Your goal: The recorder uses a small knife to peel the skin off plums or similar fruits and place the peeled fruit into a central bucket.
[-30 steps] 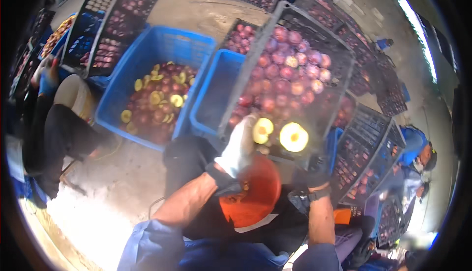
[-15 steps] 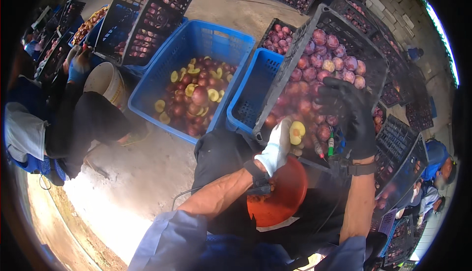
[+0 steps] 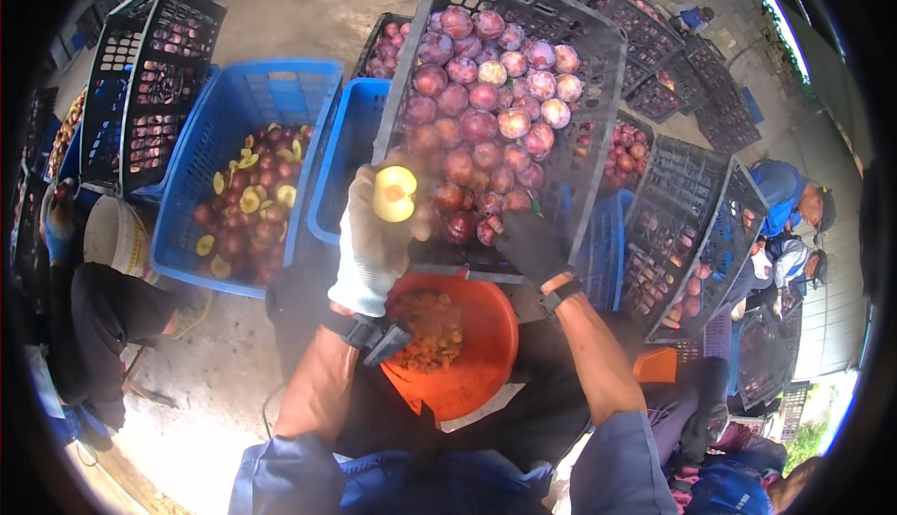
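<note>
My left hand (image 3: pixel 376 235), in a white glove, is closed on a halved plum (image 3: pixel 394 193), its yellow cut face upward. It hovers at the near left corner of a tilted black crate (image 3: pixel 598 66) with whole purple-red plums (image 3: pixel 481 124). My right hand (image 3: pixel 529 240), black-gloved, is at the crate's near side against the lowest plums. Its fingers are curled around a slim green tool (image 3: pixel 535 206), mostly hidden by the glove. Below both hands, an orange-red bucket (image 3: pixel 491 328) contains small orange-brown pieces (image 3: pixel 432 328).
A blue crate (image 3: pixel 182 207) with plum halves and plums stands to the left, a narrower blue crate (image 3: pixel 350 132) beside it. A white bucket (image 3: pixel 117 235) is farther left, near another person's gloved hand (image 3: pixel 58 225). Black crates (image 3: pixel 673 188) and other people (image 3: pixel 790 199) are at right.
The view has swung right. My right hand, earlier open over the plums, has come down to the crate's near side and closed on the green tool. My left hand has risen, still holding the halved plum.
</note>
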`<action>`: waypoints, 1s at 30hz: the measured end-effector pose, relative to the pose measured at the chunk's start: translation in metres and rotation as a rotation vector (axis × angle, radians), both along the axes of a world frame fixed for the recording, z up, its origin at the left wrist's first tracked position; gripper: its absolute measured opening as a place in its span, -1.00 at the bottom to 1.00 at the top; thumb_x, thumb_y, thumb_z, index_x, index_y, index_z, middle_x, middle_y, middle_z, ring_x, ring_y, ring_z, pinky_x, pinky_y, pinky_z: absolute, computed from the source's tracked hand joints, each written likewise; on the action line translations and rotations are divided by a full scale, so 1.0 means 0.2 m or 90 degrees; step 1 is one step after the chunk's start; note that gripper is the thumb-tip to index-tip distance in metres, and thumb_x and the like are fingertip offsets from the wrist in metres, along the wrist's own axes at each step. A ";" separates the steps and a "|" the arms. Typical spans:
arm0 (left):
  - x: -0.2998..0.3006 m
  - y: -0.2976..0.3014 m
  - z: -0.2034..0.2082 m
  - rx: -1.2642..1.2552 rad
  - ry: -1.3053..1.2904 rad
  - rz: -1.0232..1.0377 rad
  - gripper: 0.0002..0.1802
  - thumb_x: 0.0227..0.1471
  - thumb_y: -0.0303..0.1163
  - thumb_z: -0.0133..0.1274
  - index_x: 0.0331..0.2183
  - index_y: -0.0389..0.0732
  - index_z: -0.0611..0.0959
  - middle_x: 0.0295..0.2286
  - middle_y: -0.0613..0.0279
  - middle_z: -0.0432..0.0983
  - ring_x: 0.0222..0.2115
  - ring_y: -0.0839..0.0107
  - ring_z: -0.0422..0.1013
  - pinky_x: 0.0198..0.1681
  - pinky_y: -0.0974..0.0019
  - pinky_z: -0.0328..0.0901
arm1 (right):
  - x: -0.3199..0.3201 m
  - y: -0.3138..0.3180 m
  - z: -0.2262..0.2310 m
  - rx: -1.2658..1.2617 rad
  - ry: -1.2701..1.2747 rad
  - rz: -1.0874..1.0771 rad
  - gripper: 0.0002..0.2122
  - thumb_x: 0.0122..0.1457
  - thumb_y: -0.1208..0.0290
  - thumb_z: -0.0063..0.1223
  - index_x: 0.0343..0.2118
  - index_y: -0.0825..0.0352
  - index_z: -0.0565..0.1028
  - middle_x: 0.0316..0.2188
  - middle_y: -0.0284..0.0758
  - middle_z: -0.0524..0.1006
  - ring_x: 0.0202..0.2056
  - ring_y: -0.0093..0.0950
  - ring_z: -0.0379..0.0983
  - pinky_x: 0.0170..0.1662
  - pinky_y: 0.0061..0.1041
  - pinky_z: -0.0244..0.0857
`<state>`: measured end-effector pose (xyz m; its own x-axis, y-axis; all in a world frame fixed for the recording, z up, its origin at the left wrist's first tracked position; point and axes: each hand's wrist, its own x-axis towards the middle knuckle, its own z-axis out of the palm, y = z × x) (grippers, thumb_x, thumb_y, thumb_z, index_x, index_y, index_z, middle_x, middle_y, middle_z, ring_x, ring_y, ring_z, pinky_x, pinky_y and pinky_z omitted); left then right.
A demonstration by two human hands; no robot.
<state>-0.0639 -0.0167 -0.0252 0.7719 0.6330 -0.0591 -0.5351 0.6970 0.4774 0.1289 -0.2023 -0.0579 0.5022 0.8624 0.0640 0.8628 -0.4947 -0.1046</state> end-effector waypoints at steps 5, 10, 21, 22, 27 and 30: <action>0.00 0.02 -0.01 -0.011 0.075 0.017 -0.39 0.36 0.17 -0.25 -0.01 -0.17 0.53 -0.38 -0.01 0.63 -0.63 0.31 0.50 -0.66 0.41 0.36 | 0.00 0.03 -0.03 0.026 -0.009 -0.027 -0.80 0.16 0.27 0.11 -0.37 0.32 0.57 -0.46 -0.14 0.58 -0.31 -0.17 0.59 -0.19 -0.18 0.42; 0.02 0.01 0.03 -0.053 0.114 -0.007 -0.34 0.39 0.16 -0.38 -0.07 -0.20 0.57 -0.40 0.00 0.62 -0.67 0.32 0.45 -0.71 0.45 0.28 | -0.02 -0.04 0.23 0.137 0.357 -0.143 -0.83 0.13 0.40 0.14 -0.44 0.42 0.50 -0.55 -0.21 0.50 -0.47 -0.44 0.50 -0.36 -0.40 0.31; 0.04 -0.03 0.01 -0.025 0.116 -0.041 -0.39 0.40 0.08 -0.37 -0.07 -0.23 0.58 -0.40 0.05 0.62 -0.62 0.35 0.47 -0.69 0.47 0.31 | -0.09 -0.07 0.35 0.439 0.670 -0.125 -0.87 0.24 0.43 0.07 -0.30 0.39 0.55 -0.56 -0.38 0.43 -0.44 -0.64 0.42 -0.38 -0.49 0.30; 0.04 -0.03 0.00 -0.035 0.107 -0.047 -0.38 0.39 0.09 -0.36 -0.06 -0.22 0.58 -0.39 0.04 0.63 -0.60 0.34 0.49 -0.68 0.47 0.33 | -0.06 -0.09 0.33 0.418 0.633 -0.119 -0.87 0.24 0.42 0.06 -0.29 0.38 0.54 -0.56 -0.37 0.44 -0.42 -0.64 0.45 -0.37 -0.49 0.33; 0.02 -0.01 -0.05 -0.003 0.103 -0.046 -0.42 0.39 0.07 -0.32 -0.07 -0.21 0.58 -0.39 0.05 0.63 -0.58 0.35 0.50 -0.61 0.46 0.41 | -0.04 -0.01 0.19 0.111 0.368 -0.109 -0.85 0.24 0.40 0.08 -0.33 0.39 0.50 -0.56 -0.27 0.46 -0.45 -0.52 0.47 -0.39 -0.37 0.31; 0.02 -0.02 -0.04 -0.034 0.092 -0.043 -0.44 0.39 0.06 -0.30 -0.08 -0.20 0.58 -0.39 0.06 0.63 -0.54 0.34 0.52 -0.60 0.43 0.42 | -0.14 0.01 0.15 0.166 0.345 -0.051 -0.82 0.23 0.38 0.11 -0.34 0.42 0.48 -0.54 -0.19 0.49 -0.47 -0.42 0.47 -0.37 -0.29 0.27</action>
<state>-0.0597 -0.0201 -0.0340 0.7933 0.5735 -0.2044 -0.4153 0.7553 0.5071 0.1009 -0.1999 -0.0272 0.5846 0.8112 -0.0144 0.6140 -0.4540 -0.6457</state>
